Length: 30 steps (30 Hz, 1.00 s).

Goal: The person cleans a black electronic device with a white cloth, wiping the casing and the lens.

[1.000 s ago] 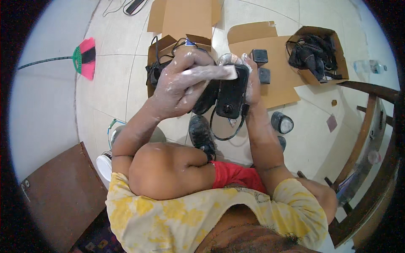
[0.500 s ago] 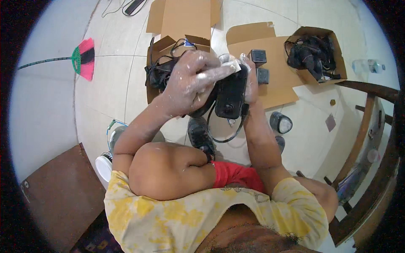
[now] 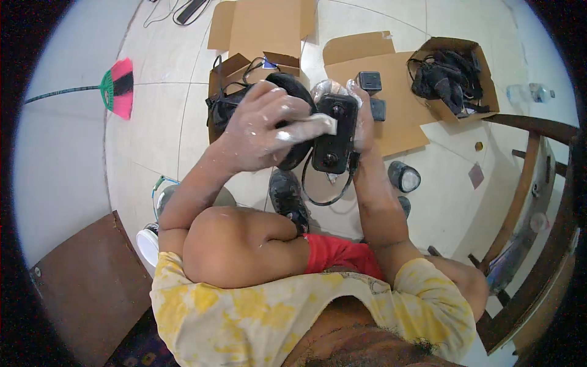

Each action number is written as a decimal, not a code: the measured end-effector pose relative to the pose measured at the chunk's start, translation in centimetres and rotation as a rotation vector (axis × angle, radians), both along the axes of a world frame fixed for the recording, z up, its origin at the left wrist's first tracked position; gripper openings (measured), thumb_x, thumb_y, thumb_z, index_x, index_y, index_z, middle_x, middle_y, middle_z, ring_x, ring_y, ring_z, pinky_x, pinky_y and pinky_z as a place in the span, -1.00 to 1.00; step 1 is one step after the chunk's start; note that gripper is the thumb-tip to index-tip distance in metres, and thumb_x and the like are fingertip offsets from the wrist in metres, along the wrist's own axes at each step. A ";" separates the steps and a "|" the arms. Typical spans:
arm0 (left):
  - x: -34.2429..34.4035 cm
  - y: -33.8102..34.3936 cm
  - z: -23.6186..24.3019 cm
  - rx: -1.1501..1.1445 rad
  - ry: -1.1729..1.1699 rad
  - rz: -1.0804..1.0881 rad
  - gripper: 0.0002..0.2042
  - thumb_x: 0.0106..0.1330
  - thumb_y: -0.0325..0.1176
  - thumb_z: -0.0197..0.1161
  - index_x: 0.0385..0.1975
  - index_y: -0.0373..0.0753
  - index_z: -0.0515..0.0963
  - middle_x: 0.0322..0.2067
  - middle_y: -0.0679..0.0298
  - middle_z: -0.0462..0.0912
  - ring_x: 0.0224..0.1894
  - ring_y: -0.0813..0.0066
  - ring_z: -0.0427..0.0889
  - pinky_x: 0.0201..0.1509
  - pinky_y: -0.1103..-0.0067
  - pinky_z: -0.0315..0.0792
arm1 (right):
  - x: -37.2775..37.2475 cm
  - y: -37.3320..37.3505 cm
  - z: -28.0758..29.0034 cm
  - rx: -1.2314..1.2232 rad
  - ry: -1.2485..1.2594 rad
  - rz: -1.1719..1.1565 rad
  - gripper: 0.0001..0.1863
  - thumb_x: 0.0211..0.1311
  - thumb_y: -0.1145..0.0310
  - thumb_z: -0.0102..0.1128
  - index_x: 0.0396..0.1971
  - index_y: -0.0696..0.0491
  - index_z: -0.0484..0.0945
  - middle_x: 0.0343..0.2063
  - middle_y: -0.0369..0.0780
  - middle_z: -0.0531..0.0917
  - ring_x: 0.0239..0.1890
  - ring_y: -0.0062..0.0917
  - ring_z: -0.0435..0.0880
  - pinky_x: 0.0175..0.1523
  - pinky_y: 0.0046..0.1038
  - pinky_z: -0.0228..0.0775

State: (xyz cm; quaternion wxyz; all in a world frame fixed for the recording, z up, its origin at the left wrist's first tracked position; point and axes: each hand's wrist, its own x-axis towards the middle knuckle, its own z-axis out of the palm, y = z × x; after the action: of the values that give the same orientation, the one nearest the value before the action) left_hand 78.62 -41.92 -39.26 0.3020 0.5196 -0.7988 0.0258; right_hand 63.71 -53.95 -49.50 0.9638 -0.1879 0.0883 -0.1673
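A black two-lens camera point(image 3: 335, 131) with a dark cable is held upright in front of me. My right hand point(image 3: 362, 119), smeared with white, grips it along the right side and behind the top. From the left, my left hand point(image 3: 263, 125), also white-smeared, pinches a small white wipe point(image 3: 332, 126) against the camera's face, between its two round lenses. A curved black band point(image 3: 292, 156) shows behind the left fingers, beside the camera; part of it is hidden by the hand.
Cardboard boxes with black straps and cables stand ahead, one at left point(image 3: 223, 113) and one at right point(image 3: 452, 85). Two small black cubes point(image 3: 369, 82) lie on flattened cardboard. A pink-green broom point(image 3: 117, 88), a clear bottle point(image 3: 531, 93) and a wooden frame point(image 3: 516, 208) lie around.
My left hand with the wipe has moved down and left from the camera's top, so the upper lens now shows. More of the black band is visible. My right hand keeps its grip.
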 end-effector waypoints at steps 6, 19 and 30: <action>0.5 0.0 0.1 -0.004 0.073 0.040 -0.42 -0.20 -0.50 0.25 -0.01 -0.01 0.65 -0.34 0.37 0.49 -0.32 0.38 0.51 -0.22 0.43 0.31 | -0.2 -0.4 0.3 -0.014 -0.037 0.042 -0.44 0.40 -0.12 -0.26 -0.15 0.09 0.52 -0.32 -0.24 0.64 -0.29 -0.51 0.64 -0.10 -0.43 0.52; -0.4 0.5 0.0 0.082 0.183 -0.053 -0.51 -0.10 -0.55 0.24 -0.08 -0.01 0.68 -0.31 0.31 0.49 -0.34 0.31 0.48 -0.22 0.38 0.31 | -0.1 -0.2 0.6 0.020 -0.053 0.062 -0.45 0.41 -0.10 -0.26 -0.18 0.08 0.55 -0.29 -0.21 0.66 -0.25 -0.49 0.66 -0.05 -0.44 0.52; 0.3 0.7 1.2 0.002 1.011 0.466 -0.75 0.33 -0.55 0.13 -0.02 -0.40 0.55 -0.19 0.18 0.63 -0.17 0.50 0.57 -0.04 0.55 0.45 | -0.1 0.0 1.3 0.049 0.030 0.051 -0.43 0.40 -0.11 -0.30 -0.18 0.09 0.54 -0.34 -0.23 0.64 -0.29 -0.53 0.63 -0.15 -0.48 0.52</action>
State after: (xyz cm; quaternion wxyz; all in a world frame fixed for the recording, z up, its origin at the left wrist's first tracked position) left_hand 78.88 -41.23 -38.10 0.6334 0.6304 -0.4187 -0.1615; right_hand 63.59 -53.95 -48.18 0.9706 -0.1689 0.1020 -0.1375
